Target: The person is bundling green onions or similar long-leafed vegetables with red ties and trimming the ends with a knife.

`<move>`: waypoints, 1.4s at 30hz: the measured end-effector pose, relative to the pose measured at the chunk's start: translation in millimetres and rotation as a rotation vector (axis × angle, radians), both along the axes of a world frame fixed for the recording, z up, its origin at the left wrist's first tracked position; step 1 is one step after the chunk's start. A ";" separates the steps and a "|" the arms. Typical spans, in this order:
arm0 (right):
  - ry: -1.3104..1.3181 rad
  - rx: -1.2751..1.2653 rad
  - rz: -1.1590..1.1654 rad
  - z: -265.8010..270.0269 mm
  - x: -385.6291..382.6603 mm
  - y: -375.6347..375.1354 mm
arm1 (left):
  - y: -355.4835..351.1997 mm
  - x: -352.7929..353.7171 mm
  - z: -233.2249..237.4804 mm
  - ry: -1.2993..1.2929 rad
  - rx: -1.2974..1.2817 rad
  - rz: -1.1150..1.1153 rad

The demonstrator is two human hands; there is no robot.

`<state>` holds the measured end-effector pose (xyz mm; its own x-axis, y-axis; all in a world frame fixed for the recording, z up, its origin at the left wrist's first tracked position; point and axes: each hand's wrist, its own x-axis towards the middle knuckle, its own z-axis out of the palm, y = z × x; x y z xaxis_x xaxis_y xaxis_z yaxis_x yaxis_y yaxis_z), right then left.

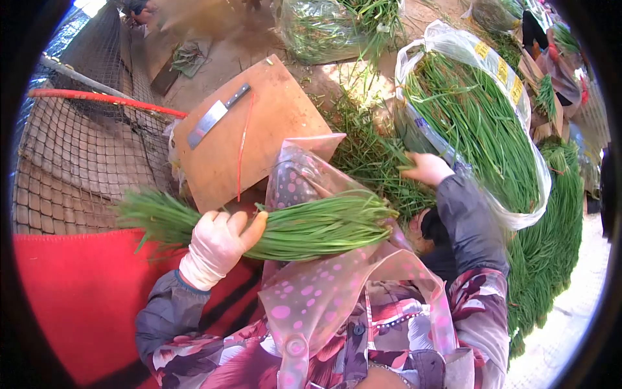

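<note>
My left hand (223, 245), in a pale glove, is wrapped round a thick bunch of garlic chives (317, 225). The bunch lies crosswise above my lap, its leafy tips blurred at the left and its stem ends at the right. My right hand (427, 170) reaches out over a heap of loose chive trimmings (369, 149), its fingers pinched on a few green leaves. Under the bunch, a clear apron with pink dots (291, 305) covers my front.
A cleaver (217, 117) and a thin red strip (245, 146) lie on a tilted wooden board (285, 110). Right of it stands a plastic bag of chives (479, 123), with more chives (551, 259) piled beyond. Black netting (84, 155) and red cloth (78, 292) are at left.
</note>
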<state>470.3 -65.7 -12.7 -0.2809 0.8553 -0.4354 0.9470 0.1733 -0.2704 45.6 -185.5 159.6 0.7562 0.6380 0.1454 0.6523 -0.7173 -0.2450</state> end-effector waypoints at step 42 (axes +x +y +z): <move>-0.097 0.480 0.116 55.0 -41.4 -12.3 | -4.0 -12.2 -92.0 -1.061 -1.615 0.956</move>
<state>428.9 -78.0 42.3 -0.3635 0.9311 -0.0287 0.9310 0.3620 -0.0461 33.4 -189.6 67.7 0.2358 0.6414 -0.7301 0.2897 0.6707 0.6828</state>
